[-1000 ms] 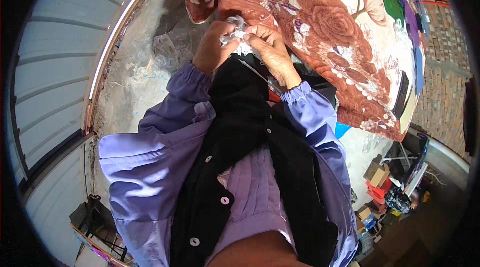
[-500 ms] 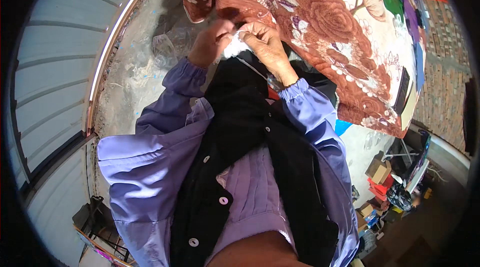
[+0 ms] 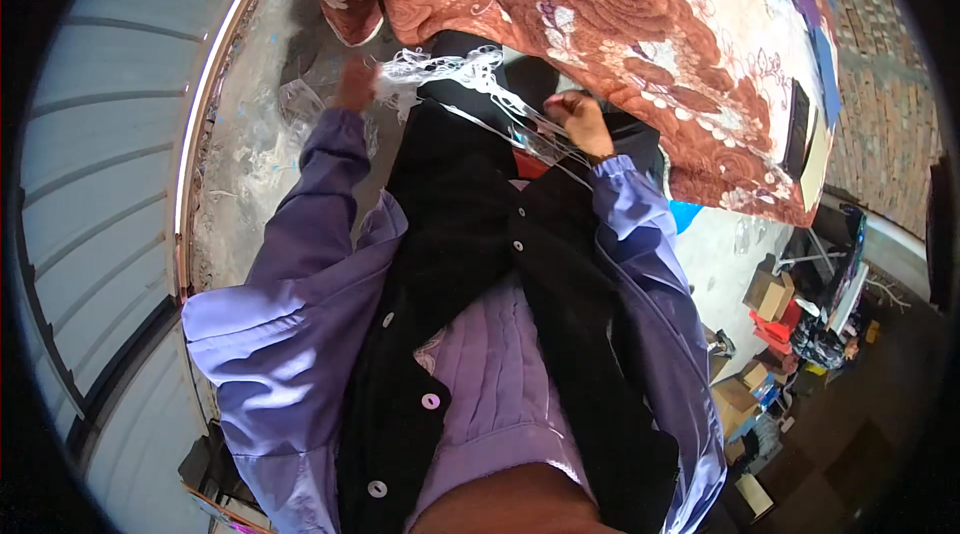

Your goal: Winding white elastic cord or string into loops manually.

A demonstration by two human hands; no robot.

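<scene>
Two hands, left hand point(image 3: 355, 84) and right hand point(image 3: 578, 119), fingers clamped on white netting point(image 3: 470, 69).

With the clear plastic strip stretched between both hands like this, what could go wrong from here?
1. The crinkled clear plastic strip is pulled taut between the left hand and right hand; it may tear or slip free.
2. It runs close along the edge of the rose-patterned brown cloth on the table, so it might catch there.
</scene>
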